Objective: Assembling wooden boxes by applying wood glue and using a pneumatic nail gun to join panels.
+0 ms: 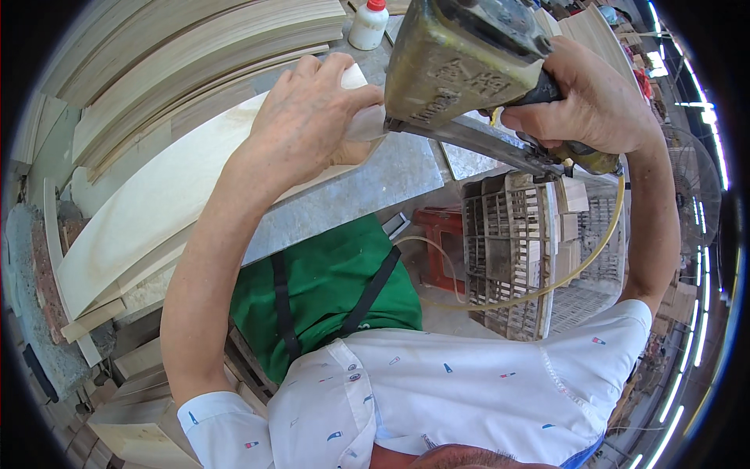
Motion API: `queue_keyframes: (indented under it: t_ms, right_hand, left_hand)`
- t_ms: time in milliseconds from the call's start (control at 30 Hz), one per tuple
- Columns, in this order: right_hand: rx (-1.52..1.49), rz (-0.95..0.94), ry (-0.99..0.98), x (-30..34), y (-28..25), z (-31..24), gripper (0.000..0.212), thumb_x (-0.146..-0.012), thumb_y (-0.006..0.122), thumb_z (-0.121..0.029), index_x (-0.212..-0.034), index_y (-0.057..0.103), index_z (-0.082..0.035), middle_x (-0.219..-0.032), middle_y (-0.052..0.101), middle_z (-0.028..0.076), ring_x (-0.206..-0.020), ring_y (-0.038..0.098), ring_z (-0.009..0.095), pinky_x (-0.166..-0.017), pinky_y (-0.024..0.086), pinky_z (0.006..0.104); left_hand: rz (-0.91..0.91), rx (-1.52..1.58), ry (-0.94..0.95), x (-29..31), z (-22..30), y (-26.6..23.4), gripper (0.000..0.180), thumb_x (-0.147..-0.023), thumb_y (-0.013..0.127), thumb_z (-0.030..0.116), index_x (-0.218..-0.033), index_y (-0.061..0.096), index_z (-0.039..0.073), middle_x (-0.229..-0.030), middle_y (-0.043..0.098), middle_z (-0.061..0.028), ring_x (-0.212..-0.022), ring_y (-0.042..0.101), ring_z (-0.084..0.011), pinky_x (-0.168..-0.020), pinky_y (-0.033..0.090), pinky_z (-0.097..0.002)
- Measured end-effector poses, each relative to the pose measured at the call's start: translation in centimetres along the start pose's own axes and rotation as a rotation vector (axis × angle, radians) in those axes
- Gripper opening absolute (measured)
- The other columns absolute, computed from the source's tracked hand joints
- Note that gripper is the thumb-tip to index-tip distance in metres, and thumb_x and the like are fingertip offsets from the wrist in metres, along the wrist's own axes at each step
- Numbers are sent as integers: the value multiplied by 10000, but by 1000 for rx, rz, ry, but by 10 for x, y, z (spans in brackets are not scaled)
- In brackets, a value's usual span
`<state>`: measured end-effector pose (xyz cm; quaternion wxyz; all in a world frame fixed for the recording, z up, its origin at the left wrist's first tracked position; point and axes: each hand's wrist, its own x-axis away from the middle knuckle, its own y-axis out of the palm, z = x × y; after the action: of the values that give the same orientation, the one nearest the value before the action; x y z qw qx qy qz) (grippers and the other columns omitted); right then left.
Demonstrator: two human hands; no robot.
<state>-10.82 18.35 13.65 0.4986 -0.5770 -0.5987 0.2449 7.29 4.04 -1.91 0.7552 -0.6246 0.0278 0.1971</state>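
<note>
My left hand (308,117) is closed over the right end of a long pale wooden board (176,187), with the thumb on its near side. The board lies along the grey bench top (359,187) and has a curved far edge. In my right hand (598,102) is the grip of an air nail gun (461,74), a worn yellowish tool with a long magazine slanting down to the right. The gun's nose meets the board's end beside my left thumb; the exact contact spot is partly hidden by the tool and my fingers.
Stacked boards (203,59) fill the back left. A white bottle (368,30) with a red cap stands behind the gun. A yellow air hose (598,262) loops from the gun past a slatted crate (508,242) holding wood blocks. A green apron (328,273) covers my lap.
</note>
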Motion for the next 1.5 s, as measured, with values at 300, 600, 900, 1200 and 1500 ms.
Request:
queue_keyframes:
  t_ms: [300, 600, 900, 1200, 1500]
  right_hand:
    - [-53, -36, 33, -4, 2, 6, 319, -774, 734, -224, -982, 613, -15, -593, 566, 11, -448, 516, 70, -412, 397, 193]
    - [-5, 0, 25, -4, -3, 1, 300, -762, 721, -219, -937, 616, 1, -593, 575, 22, -462, 535, 75, -417, 404, 189]
    - [-163, 69, 200, -4, -2, 10, 248, -737, 698, -185, -830, 605, 25, -550, 547, 29, -466, 531, 90, -426, 400, 227]
    - [-162, 204, -85, -40, 54, 110, 294, -711, 581, -192, -778, 572, 93, -569, 579, 147, -510, 598, 191, -503, 475, 346]
    - [-353, 76, 14, -55, 96, 150, 308, -722, 574, -163, -845, 542, 117, -737, 578, 260, -733, 596, 358, -713, 480, 414]
  left_hand:
    - [-53, -50, -19, 0, 0, -1, 415, -807, 576, 70, -1166, 620, 275, -1177, 503, -99, -1035, 506, -258, -925, 423, -375]
    - [-59, -37, -44, -2, 3, -4, 419, -811, 575, 70, -1176, 617, 271, -1199, 497, -97, -1048, 502, -259, -926, 422, -373]
    - [-120, 97, 7, 5, -7, -10, 527, -690, 708, 326, -1175, 588, 160, -1269, 451, -170, -1145, 433, -337, -971, 372, -442]
    - [-116, 272, -110, -18, 4, -15, 400, -838, 625, 120, -1232, 555, 106, -1170, 501, -177, -1067, 495, -311, -919, 401, -382]
    - [-433, 504, -440, -55, -11, -34, 554, -721, 739, 155, -1232, 546, 63, -1057, 539, -75, -999, 542, -213, -894, 438, -335]
